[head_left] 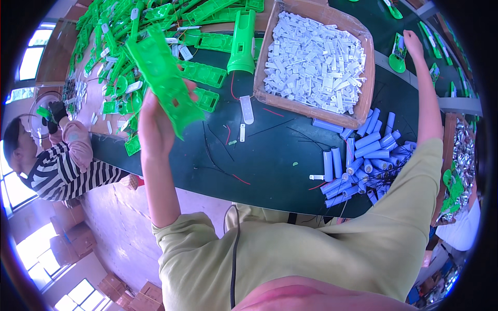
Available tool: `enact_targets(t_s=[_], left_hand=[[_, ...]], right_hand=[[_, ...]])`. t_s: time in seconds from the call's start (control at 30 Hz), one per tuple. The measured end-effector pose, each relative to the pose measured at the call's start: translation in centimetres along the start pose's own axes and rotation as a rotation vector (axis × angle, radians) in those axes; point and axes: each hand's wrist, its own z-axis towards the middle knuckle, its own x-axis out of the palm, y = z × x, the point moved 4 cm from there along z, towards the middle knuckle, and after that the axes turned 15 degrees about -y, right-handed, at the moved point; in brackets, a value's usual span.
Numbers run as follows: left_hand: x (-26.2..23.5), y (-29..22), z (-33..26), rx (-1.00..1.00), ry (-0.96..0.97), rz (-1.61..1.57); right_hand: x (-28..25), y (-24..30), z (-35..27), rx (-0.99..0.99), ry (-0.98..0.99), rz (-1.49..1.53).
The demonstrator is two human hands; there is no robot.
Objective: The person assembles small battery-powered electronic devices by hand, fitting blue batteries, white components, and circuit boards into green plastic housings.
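two hands up: left hand grips a green plastic shell above the dark table; right hand touches a green part far right (grip unclear).

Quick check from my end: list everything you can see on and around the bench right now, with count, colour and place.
Torch shell half: one, green, held up in the left hand.
Torch body: one, green, standing by the box.
Loose shell parts: many, green, piled far left.
Cardboard box: one, brown, top centre.
Small plastic pieces: many, white, inside the box.
Battery cells: many, blue, heaped right.
Wires: several, black and red, on the dark bench.
Torch head part: one, green, at the right hand.
Co-worker: one, striped top, left.
Left hand: raised, gripping.
Right hand: reaching far right.
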Motion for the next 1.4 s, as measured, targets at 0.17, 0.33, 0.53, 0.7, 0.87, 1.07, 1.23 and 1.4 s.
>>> enact_targets(t_s=[0.17, 0.33, 0.53, 0.7, 0.87, 1.07, 1.23, 1.4], left_hand=[[-8.4, -7.6, 5.6, 0.737, -0.469, 0.960], [-24.8, -11.2, 15.2, 0.603, -0.806, 1.436], [-28.7, -7.8, 15.8, 0.420, -0.630, 1.211], [-23.5, -6.6, 5.9, 0.671, -0.665, 1.140], [-22.6, -0.9, -1.8, 0.488, -0.380, 1.136], [-20.8, 2.4, -2.9, 0.282, -0.300, 0.820], [-17.7, 0.6, -3.9, 0.445, -0.350, 0.920], [-11.0, -3.9, -4.1, 0.719, -0.451, 1.055]], right_hand=[[-8.6, 1.3, -3.1, -0.192, -0.090, 0.089], [-13.9, 7.8, -9.3, -0.312, -0.072, 0.550], [-20.6, 25.4, -20.9, -0.665, 0.036, 0.663], [-21.1, 39.4, -31.0, -1.192, 0.170, 0.675], [-16.2, 51.4, -39.0, -1.070, 0.453, 0.748], [-9.9, 58.1, -40.7, -0.510, 0.483, 1.121], [-15.7, 54.0, -36.0, -0.739, 0.252, 1.112], [-24.4, 47.8, -32.5, -1.183, -0.320, 0.832]])
